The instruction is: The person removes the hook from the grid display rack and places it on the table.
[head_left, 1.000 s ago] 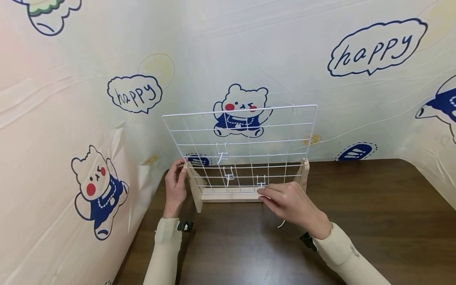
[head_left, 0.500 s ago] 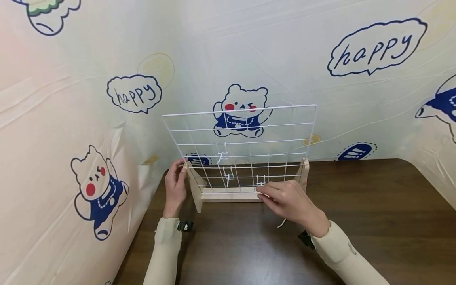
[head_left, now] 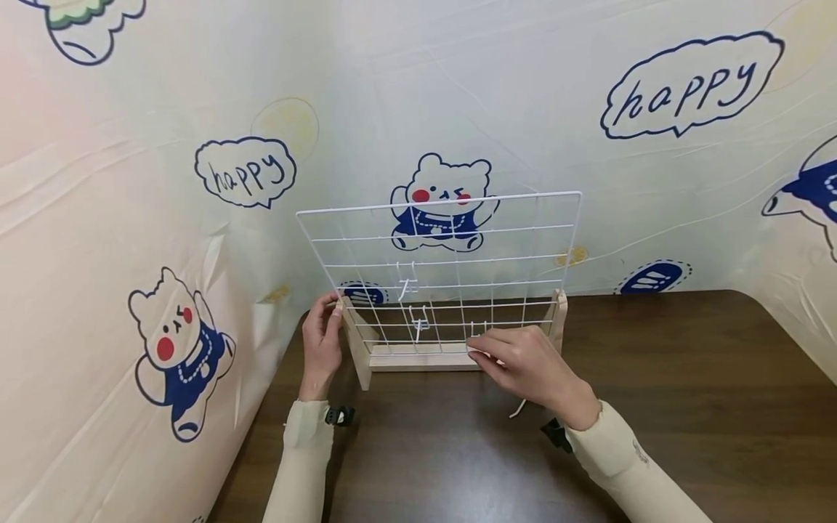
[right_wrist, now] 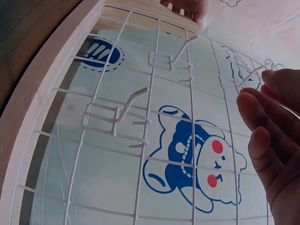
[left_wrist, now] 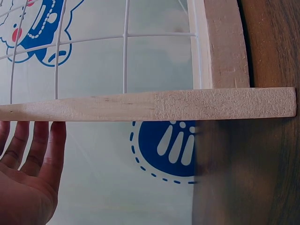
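The brown bench [head_left: 418, 465] carries a wire grid [head_left: 456, 259]. The nearer right hand [head_left: 532, 367] poises loosely bent, seemingly empty fingers before the lowest hook [right_wrist: 116, 120], its peg jutting outward; the left hand [head_left: 322, 349] grips the side panel [left_wrist: 225, 104].

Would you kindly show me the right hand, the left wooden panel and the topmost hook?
Right hand [head_left: 526, 367]: head view, its back.
Left wooden panel [left_wrist: 149, 108]: left wrist view, narrow edge.
Topmost hook [head_left: 405, 288]: head view, prong.
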